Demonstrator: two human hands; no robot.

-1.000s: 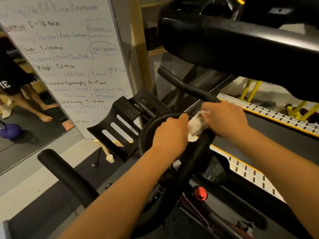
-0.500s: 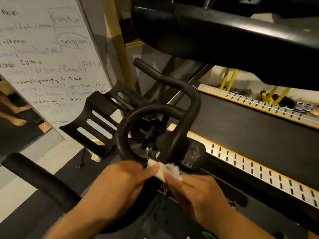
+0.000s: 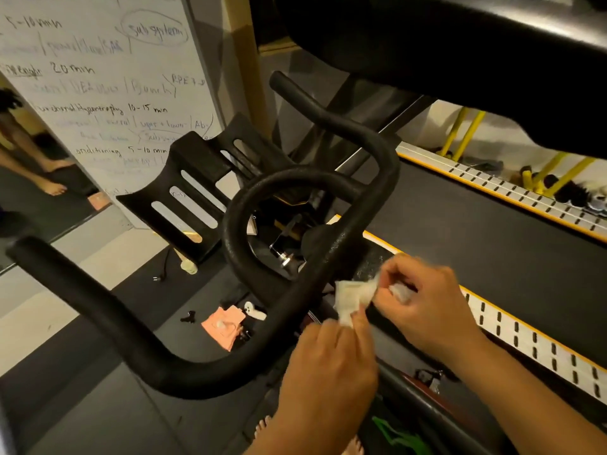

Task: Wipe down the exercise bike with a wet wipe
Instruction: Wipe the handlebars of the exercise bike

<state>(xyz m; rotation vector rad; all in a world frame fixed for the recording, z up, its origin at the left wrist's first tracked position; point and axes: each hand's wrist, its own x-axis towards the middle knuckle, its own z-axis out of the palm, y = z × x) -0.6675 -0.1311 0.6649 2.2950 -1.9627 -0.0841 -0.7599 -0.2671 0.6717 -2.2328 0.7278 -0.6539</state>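
Nearest, at the bottom edge, bare toes (image 3: 262,430) stand on the dark floor mat (image 3: 98,405), so the person is close behind the bike. Just above, the left hand (image 3: 328,362) pinches the lower corner of the wet wipe (image 3: 349,298) between thumb and fingertips. The right hand (image 3: 423,303) grasps its upper right edge with curled fingers. The wipe is crumpled and stretched between the two hands. It hangs just beside the right-hand stem of the handlebar (image 3: 164,349), apparently not touching it. My reading is that it is being pulled open or refolded to turn up a fresh damp face, which is why both hands are on the cloth and neither is on the bike. The padded bar sweeps left and loops ahead, within easy reach for the next pass. Its textured foam will likely drag on a thin wipe. Below the bar, a pink cloth (image 3: 223,326) and small dark bits lie scattered on the floor. Farther on, the slotted black cradle (image 3: 184,192) on the bike's front is the only holder-like thing in view; pale floor shows through its slots. To the right, a treadmill belt (image 3: 460,224) runs alongside with yellow-edged rails. Behind stands a whiteboard (image 3: 98,77) with handwritten workout notes. At far left a mirror (image 3: 33,192) reflects someone's bare legs.
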